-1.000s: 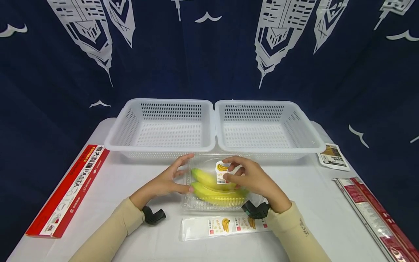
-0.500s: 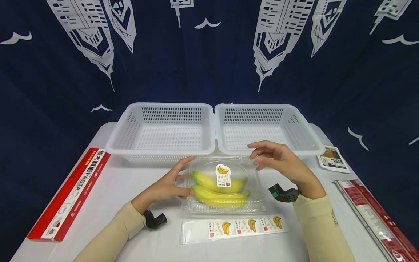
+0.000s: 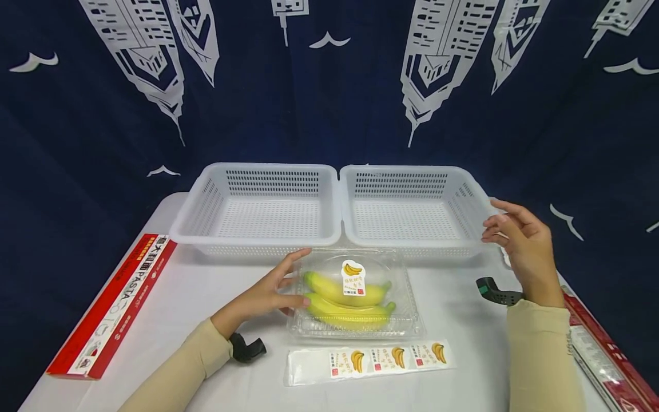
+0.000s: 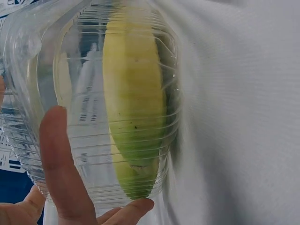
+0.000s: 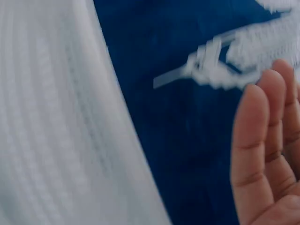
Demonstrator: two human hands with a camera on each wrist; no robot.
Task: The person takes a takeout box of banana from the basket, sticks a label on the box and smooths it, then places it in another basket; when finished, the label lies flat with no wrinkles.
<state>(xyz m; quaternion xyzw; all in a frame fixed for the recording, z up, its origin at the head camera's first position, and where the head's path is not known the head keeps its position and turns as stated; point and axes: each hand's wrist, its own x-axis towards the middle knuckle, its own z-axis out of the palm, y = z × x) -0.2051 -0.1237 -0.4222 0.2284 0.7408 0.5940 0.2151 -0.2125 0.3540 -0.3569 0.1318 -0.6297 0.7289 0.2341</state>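
A clear plastic clamshell box (image 3: 407, 292) with two yellow-green bananas (image 3: 350, 318) inside lies on the white table. On its lid is a white banana sticker (image 3: 353, 278). My left hand (image 3: 262, 294) rests against the box's left side, thumb (image 4: 65, 173) and fingers spread; the left wrist view shows them touching the ribbed plastic. In front of the box lies a strip of banana stickers (image 3: 383, 360). My right hand (image 3: 530, 252) is in the air by the right basket's right end, fingers loosely bent, holding nothing; its view is blurred.
Two white perforated baskets, a left one (image 3: 257, 239) and a right one (image 3: 412, 242), stand side by side behind the box. A red pasta box (image 3: 113, 309) lies at the left. A red-and-white package (image 3: 612, 360) at the right is partly behind my right sleeve. A dark blue printed cloth (image 3: 309, 103) hangs behind.
My right hand has left the sticker on the lid and moved right, past the box to the right basket's end. My left hand has stayed at the box's left side.
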